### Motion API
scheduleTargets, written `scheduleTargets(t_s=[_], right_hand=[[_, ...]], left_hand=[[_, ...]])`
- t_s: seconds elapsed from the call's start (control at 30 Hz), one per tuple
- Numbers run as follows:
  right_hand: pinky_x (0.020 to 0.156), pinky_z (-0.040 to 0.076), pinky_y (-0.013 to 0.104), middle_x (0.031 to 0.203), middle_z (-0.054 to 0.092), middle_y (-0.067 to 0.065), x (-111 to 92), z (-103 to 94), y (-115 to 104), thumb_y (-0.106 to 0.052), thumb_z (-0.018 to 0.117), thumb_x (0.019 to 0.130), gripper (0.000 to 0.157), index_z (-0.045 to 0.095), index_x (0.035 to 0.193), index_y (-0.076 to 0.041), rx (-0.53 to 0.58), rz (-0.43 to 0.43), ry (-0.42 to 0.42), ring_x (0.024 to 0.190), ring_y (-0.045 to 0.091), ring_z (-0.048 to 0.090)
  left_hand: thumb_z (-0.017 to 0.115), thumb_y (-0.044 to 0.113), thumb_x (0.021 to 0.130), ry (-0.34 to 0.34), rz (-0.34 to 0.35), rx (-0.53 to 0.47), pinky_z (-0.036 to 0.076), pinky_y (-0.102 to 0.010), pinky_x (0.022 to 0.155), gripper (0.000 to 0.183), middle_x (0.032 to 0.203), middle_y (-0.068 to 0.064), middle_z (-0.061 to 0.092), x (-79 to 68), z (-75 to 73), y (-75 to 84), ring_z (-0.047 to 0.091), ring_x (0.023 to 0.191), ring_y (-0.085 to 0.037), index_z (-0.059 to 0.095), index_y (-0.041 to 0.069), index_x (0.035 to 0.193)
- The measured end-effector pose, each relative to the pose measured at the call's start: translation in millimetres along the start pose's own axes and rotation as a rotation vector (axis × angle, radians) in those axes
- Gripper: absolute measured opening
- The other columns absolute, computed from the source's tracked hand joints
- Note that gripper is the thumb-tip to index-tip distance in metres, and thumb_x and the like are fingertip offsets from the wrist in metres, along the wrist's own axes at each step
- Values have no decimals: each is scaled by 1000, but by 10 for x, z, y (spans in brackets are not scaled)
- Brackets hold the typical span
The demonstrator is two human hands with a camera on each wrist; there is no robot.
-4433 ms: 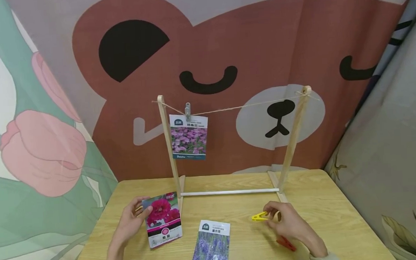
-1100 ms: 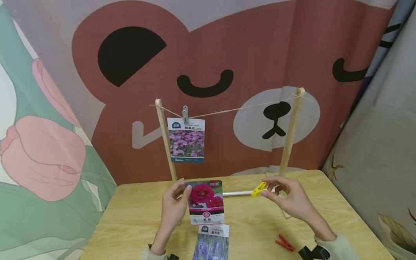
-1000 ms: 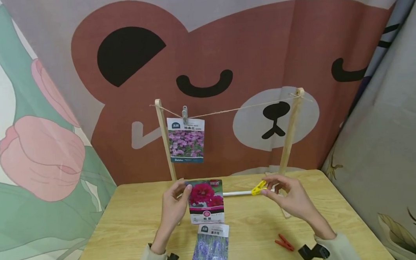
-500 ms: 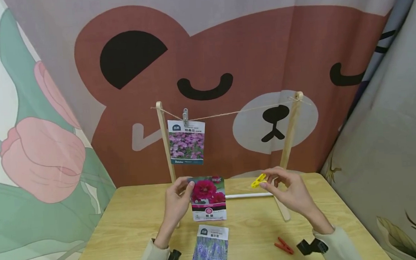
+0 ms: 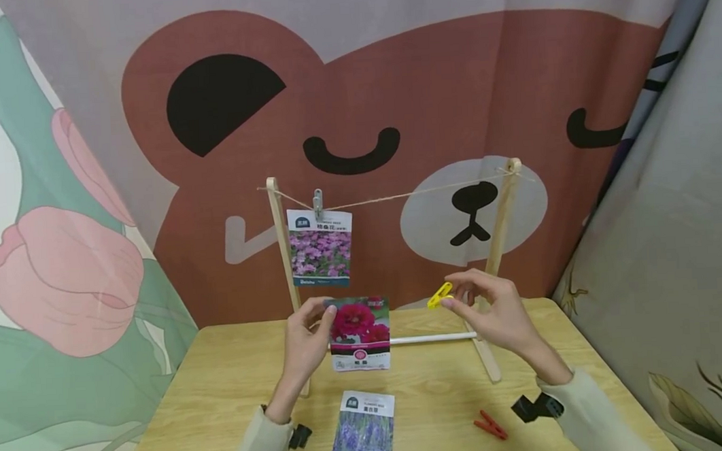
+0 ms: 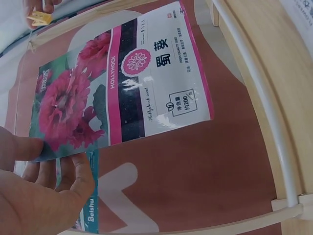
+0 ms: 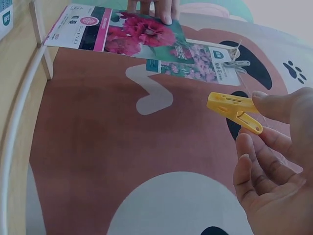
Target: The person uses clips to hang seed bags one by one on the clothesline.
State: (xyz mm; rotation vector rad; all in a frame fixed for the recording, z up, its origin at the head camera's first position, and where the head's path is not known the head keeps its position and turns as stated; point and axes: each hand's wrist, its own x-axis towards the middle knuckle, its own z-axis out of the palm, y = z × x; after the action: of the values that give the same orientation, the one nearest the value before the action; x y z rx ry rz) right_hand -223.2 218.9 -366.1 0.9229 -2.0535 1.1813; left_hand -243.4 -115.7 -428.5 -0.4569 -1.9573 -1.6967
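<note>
My left hand (image 5: 308, 337) pinches the upper left edge of a hollyhock seed packet (image 5: 359, 334), thumb in front and fingers behind. The packet is upright in the air, its red flower picture facing me. My right hand (image 5: 494, 307) pinches a yellow clothespin (image 5: 440, 295) between thumb and fingers; the right wrist view shows the clothespin (image 6: 39, 18) apart from any packet. Above and behind hangs a twine line (image 5: 396, 197) between two wooden posts. A silver clip (image 5: 318, 204) holds a pink-flower seed packet (image 5: 321, 248) on the twine's left part.
A lavender-coloured seed packet (image 5: 362, 430) lies on the wooden table (image 5: 205, 411) in front of me. A red clothespin (image 5: 490, 425) lies to its right. The stand's white crossbar (image 5: 434, 338) runs low between the wooden feet; a bear-print curtain (image 5: 440, 99) hangs behind.
Since the earliest frame, my left hand has brought the hollyhock packet rightward to the middle and up off the table. My right hand has raised the yellow clothespin, leaving the red one behind.
</note>
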Motion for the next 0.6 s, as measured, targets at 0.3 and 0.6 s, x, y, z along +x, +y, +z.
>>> scheduleTargets(t_s=[0.3,0.6], right_hand=[[60,49,23,82,68,9,240,-96,-418,14,80,74,36,71,107,2,-38,-18,-37,69,18,61],[53,48,28,81,68,6,383,-126,-507,9,84,72,38,72,106,-2,-138,-83,-37,65,14,60]], left_hand=[[69,10,95,9,26,10,56,-25,63,9,88,-8,75,91,42,74,69,78,-21,73,12,103],[70,6,94,35,48,50,48,-19,59,9,87,-10,75,158,116,126,64,70,-20,73,8,102]])
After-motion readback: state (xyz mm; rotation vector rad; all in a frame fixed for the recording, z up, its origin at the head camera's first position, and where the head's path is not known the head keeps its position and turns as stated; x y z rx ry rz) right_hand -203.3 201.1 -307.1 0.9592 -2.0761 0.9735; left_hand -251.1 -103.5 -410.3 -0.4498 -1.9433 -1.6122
